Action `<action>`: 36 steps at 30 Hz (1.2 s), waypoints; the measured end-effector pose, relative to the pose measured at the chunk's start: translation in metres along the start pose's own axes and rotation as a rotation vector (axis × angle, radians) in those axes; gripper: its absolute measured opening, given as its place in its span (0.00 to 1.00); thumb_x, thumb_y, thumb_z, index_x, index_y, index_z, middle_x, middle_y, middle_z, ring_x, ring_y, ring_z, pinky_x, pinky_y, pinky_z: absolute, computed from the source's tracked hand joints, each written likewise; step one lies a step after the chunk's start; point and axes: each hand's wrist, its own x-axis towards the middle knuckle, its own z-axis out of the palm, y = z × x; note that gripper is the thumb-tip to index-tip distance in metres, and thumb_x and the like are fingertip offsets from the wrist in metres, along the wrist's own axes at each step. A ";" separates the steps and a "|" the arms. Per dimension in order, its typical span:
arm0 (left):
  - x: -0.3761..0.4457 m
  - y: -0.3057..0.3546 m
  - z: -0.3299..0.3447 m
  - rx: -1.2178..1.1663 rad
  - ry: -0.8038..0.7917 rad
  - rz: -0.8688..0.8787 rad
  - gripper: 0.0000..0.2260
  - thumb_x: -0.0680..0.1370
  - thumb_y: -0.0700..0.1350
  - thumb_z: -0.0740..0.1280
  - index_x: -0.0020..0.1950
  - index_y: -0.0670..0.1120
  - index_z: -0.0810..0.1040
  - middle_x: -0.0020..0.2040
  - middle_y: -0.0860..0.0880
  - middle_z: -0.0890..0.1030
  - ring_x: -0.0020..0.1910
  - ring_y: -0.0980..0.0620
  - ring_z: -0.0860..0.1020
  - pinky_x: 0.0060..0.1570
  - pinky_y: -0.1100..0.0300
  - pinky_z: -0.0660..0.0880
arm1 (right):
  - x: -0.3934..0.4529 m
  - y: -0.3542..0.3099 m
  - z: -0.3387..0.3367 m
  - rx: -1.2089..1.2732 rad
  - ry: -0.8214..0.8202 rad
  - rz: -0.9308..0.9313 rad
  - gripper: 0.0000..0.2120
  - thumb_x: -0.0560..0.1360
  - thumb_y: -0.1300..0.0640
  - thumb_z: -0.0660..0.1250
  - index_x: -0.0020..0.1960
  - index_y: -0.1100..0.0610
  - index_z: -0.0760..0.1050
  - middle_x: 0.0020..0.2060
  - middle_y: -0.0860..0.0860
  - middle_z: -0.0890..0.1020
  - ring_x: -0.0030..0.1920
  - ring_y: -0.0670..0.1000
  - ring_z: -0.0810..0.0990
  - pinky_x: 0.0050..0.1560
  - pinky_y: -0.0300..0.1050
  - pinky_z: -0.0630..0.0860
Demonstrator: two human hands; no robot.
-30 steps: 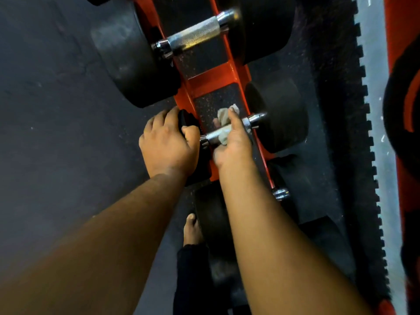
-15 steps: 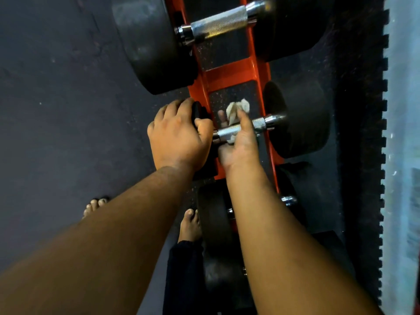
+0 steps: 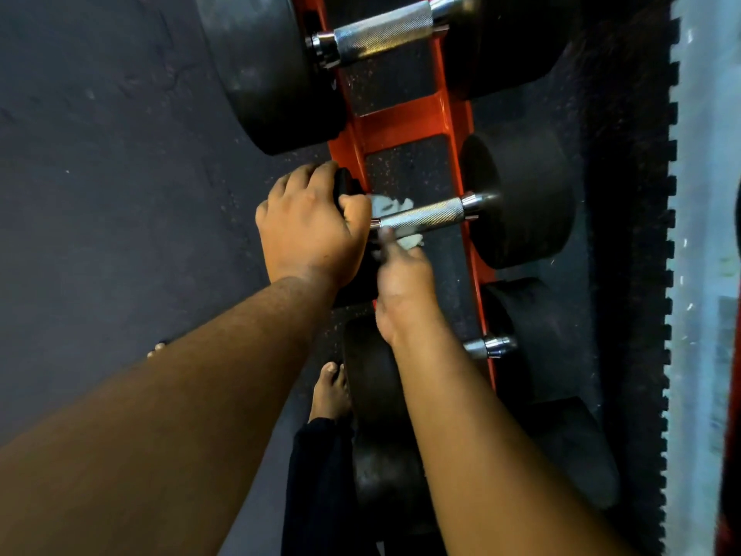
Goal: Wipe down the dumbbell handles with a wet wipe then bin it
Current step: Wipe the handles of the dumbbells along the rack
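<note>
Both hands stayed; wipe [image 3: 395, 206] slid left, baring handle [image 3: 421, 215].

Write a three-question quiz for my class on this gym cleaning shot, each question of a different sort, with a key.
1. True or false: the left hand grips the black end weight of the middle dumbbell.
2. Where is the wet wipe now?
A. lying on the floor
B. wrapped round the middle dumbbell's knurled handle, held by the right hand
C. on the top dumbbell's handle
3. Fill in: the dumbbells rest on an ____ coloured rack.

Key: 1 true; 2 B; 3 orange.
</note>
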 end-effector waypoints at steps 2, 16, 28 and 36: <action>0.000 0.000 0.001 0.000 -0.004 -0.005 0.26 0.75 0.55 0.54 0.68 0.49 0.78 0.66 0.46 0.79 0.67 0.42 0.73 0.63 0.46 0.68 | -0.013 0.011 -0.009 -0.125 -0.058 -0.089 0.13 0.83 0.57 0.60 0.64 0.59 0.77 0.57 0.56 0.84 0.58 0.54 0.82 0.63 0.53 0.76; 0.000 -0.001 -0.001 -0.028 -0.051 -0.032 0.23 0.81 0.53 0.55 0.74 0.52 0.74 0.72 0.47 0.75 0.72 0.44 0.69 0.68 0.46 0.63 | 0.013 -0.023 -0.036 -1.852 -0.197 -1.100 0.32 0.80 0.61 0.60 0.81 0.54 0.53 0.80 0.51 0.58 0.80 0.51 0.51 0.79 0.61 0.42; -0.151 -0.033 0.015 0.078 -0.179 0.132 0.33 0.82 0.56 0.56 0.85 0.50 0.48 0.84 0.46 0.39 0.83 0.46 0.44 0.79 0.38 0.44 | -0.045 0.051 -0.152 -1.808 -0.185 -0.997 0.34 0.73 0.66 0.68 0.77 0.57 0.63 0.77 0.55 0.66 0.78 0.56 0.60 0.77 0.61 0.56; -0.180 -0.022 0.057 0.019 -0.339 0.021 0.26 0.83 0.54 0.55 0.81 0.50 0.63 0.81 0.47 0.63 0.81 0.49 0.55 0.79 0.37 0.42 | -0.050 0.082 -0.172 -2.239 -0.206 -0.908 0.33 0.79 0.51 0.59 0.81 0.57 0.53 0.77 0.56 0.61 0.79 0.57 0.55 0.75 0.71 0.46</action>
